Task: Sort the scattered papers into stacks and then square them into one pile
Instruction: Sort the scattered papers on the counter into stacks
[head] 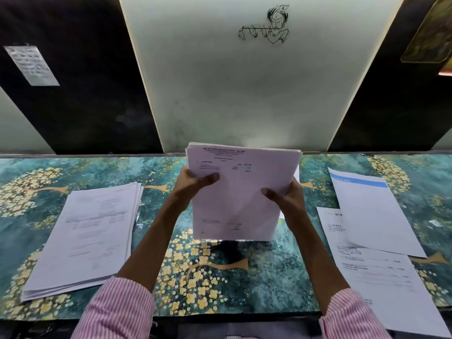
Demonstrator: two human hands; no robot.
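A pale wall panel with an ink sketch rises behind a tabletop [269, 272] covered in teal cloth with yellow blossoms.

From the head view, the sheaf of papers [244, 199] stands upright between your two hands. Its long axis runs up and down, the printed heading is at the top, and the printed face is turned toward you. Your left hand [193, 182] grips its left edge with the thumb across the front, and your right hand [286, 199] grips the right edge, a little lower, in the same way. The bottom edge hangs close over the tabletop; the blur there hides whether it touches.

Outside your left hand lies a sorted stack [90, 231], flat, with its long axis running away from you and leaning rightward at the far end. Outside your right hand lie two loose sheets: a blue-banded sheet [374, 211] overlapping a printed sheet [381, 272], both leaning leftward at the far end.

The sheaf probably needs tapping square before it goes down. Both piles lie about equally near, each beside its own hand.
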